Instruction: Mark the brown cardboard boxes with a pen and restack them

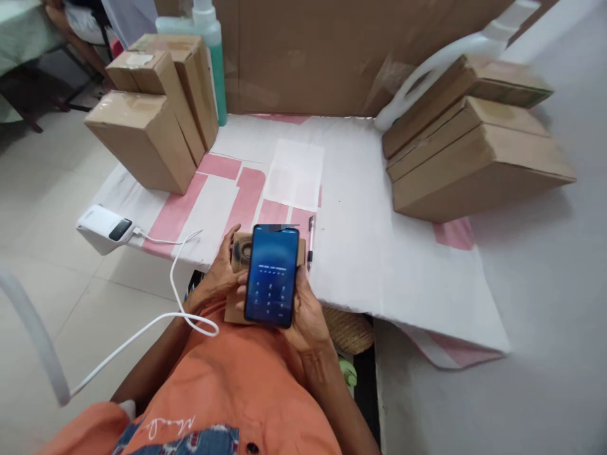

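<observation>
A smartphone [272,278] with a lit blue screen and a number keypad is in my right hand [308,313], which is closed round it from the right side. Fingertips show along the phone's left edge. Behind the phone is a brown cardboard piece [236,309] with a dark ring mark near its top left; the phone covers most of it. My left hand [220,272] grips the cardboard at its left edge, thumb side up. A pen [311,243] lies on the table just right of the phone.
On the pink-and-white table cover [351,253] lies a white paper sheet [294,174]. Cardboard boxes [142,139] stand at left, more boxes [474,151] at right, with spray bottles [215,63] behind. A white power bank [105,222] with a looping cable [173,278] sits at the left edge.
</observation>
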The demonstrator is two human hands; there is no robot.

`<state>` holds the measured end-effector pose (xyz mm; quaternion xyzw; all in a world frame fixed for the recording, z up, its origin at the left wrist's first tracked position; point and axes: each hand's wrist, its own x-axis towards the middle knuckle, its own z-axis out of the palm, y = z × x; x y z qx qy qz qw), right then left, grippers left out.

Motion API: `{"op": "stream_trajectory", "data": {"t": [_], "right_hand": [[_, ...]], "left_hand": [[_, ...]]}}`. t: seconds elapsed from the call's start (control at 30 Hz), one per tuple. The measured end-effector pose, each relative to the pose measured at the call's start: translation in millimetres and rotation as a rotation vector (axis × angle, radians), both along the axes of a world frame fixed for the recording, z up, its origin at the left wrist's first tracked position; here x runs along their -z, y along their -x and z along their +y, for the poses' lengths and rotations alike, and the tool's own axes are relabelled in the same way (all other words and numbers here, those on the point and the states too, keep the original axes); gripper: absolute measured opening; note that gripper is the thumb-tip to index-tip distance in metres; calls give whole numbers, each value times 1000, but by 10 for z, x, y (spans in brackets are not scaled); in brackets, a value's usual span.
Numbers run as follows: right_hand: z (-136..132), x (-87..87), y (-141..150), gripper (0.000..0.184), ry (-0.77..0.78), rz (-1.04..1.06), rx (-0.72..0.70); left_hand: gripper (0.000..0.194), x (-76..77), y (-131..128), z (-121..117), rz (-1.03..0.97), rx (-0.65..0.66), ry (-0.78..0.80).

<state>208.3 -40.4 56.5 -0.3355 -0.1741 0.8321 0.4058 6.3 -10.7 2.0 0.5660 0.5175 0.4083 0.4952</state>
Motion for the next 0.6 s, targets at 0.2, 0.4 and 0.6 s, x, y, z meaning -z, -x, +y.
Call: {"op": "stream_trajectory", "data": {"t": [0.2,0.4,0.6], "right_hand": [[275,296,-874,74,-64,-485,453],[567,722,-1489,78,-109,-1224,542],[652,852,-1640,63,-182,-1601,449]], "left_hand": [[119,12,-69,130,-9,-41,74],[123,8,-49,133,-4,-39,118],[119,8,-54,381,3,-116,136]]}}
